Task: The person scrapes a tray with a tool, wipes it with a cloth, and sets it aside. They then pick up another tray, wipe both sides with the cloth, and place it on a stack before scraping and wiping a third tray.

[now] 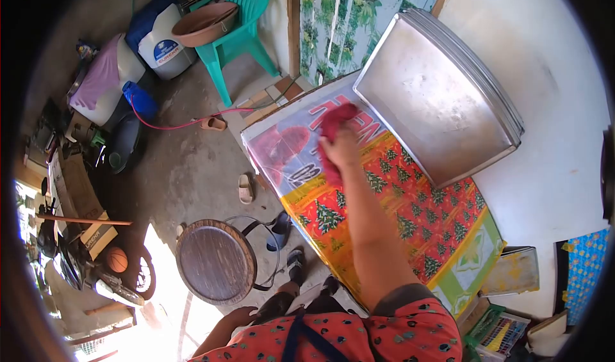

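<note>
My right hand (340,149) is closed on a red cloth (334,125), pressed onto the far left part of the table. Under it lies a patched plastic table cover (410,224), with a printed grey-blue piece at the far end and a red-orange Christmas tree piece nearer me. Just right of the hand, a stack of metal baking trays (435,93) leans against the wall, its lower edge on the table. My left hand (242,315) is low beside my body, in shade, and its fingers cannot be made out.
A round dark stool (216,261) stands left of the table, near slippers (245,189) on the floor. Farther back are a green plastic chair (238,35) bearing a brown basin (205,24), and a red hose (186,122). A crate (496,333) sits at the lower right.
</note>
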`<state>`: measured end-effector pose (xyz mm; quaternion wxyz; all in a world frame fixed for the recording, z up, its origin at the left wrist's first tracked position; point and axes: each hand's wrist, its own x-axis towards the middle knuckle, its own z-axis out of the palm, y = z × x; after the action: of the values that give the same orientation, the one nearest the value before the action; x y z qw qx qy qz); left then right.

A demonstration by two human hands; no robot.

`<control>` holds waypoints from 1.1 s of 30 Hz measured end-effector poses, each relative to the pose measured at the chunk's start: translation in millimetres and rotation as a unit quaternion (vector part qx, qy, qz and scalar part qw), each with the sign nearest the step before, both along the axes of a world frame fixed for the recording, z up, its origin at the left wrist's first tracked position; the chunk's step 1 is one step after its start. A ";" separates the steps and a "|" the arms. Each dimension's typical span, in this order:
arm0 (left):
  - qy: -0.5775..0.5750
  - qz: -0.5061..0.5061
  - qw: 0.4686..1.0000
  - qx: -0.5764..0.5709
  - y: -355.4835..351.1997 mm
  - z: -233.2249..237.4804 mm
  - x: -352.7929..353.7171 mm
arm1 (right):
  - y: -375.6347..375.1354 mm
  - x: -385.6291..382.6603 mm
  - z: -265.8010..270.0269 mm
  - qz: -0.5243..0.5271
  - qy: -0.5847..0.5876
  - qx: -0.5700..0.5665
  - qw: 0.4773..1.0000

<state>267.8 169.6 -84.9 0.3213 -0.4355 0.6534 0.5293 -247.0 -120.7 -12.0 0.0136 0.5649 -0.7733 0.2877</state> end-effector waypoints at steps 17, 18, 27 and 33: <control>0.010 -0.285 0.958 0.031 -108.2 18.5 -84.2 | 174.4 118.5 55.4 0.136 0.009 0.088 0.987; 0.016 -0.273 0.962 0.002 -112.8 16.2 -94.5 | 185.5 116.1 28.6 0.148 0.029 0.052 0.987; 0.022 -0.309 0.948 -0.070 -99.1 50.8 -146.9 | 310.9 -89.7 6.2 0.020 0.095 0.015 0.995; -0.024 -0.256 0.965 -0.051 -38.6 58.6 -128.3 | 482.9 -223.2 12.7 -0.286 0.061 0.036 0.955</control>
<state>139.6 131.0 -26.3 0.4389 -0.2825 0.7613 0.3847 -470.2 362.2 0.6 0.1221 0.3362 -0.9103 0.2083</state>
